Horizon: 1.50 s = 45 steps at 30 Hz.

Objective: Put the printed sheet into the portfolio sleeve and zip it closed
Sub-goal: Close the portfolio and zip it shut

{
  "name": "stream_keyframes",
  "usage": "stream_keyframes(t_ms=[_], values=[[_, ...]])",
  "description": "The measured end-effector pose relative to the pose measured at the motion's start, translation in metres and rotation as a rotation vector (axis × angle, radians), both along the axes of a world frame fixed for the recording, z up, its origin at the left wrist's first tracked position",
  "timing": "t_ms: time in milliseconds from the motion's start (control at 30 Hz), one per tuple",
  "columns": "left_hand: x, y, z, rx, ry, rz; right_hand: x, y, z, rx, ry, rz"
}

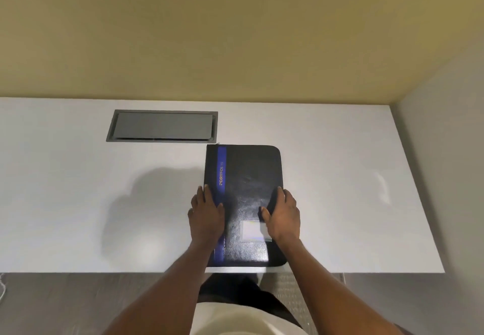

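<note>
A black zip portfolio [248,177] with a blue stripe reading "PORTFOLIO" lies closed and flat on the white desk [78,190], close to the front edge. A pale card window shows on its cover near the bottom. My left hand [205,214] rests flat along its left spine edge, fingers on the blue stripe. My right hand [281,214] lies on the right edge, thumb on the cover. No printed sheet is visible.
A grey flap of a recessed cable box [162,126] sits in the desk behind and left of the portfolio. A yellow wall rises behind the desk, a grey wall stands at the right. The floor shows below the desk's front edge.
</note>
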<state>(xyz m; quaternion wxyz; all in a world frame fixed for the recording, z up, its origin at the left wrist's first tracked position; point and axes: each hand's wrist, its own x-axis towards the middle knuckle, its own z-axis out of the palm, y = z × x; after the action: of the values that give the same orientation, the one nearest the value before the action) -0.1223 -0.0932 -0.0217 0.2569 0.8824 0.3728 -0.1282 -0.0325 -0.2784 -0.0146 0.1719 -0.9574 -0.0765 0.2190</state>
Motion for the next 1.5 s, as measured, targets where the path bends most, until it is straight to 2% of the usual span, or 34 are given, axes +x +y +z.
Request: stream_keyframes(t_ms=[200, 333, 467, 567, 933, 1233, 1500], values=[[-0.025, -0.015, -0.010, -0.200, -0.055, 0.156, -0.021, -0.018, -0.012, 0.036, 0.127, -0.097], [-0.017, -0.015, -0.015, -0.245, -0.075, 0.267, -0.012, -0.020, -0.020, 0.088, 0.185, -0.155], [0.002, -0.002, -0.017, -0.263, 0.012, 0.450, 0.007, -0.016, -0.016, 0.085, 0.287, -0.259], [0.012, 0.012, -0.017, -0.239, 0.078, 0.520, 0.010, -0.005, -0.008, 0.103, 0.267, -0.258], [0.018, 0.156, 0.005, -0.155, -0.117, 0.522, 0.004, 0.121, 0.013, 0.264, 0.144, -0.211], [0.006, 0.275, -0.007, -0.146, -0.068, 0.516, 0.007, 0.242, 0.001, 0.231, 0.183, -0.168], [0.001, 0.306, -0.025, -0.153, -0.016, 0.470, 0.001, 0.275, -0.015, 0.154, 0.233, -0.188]])
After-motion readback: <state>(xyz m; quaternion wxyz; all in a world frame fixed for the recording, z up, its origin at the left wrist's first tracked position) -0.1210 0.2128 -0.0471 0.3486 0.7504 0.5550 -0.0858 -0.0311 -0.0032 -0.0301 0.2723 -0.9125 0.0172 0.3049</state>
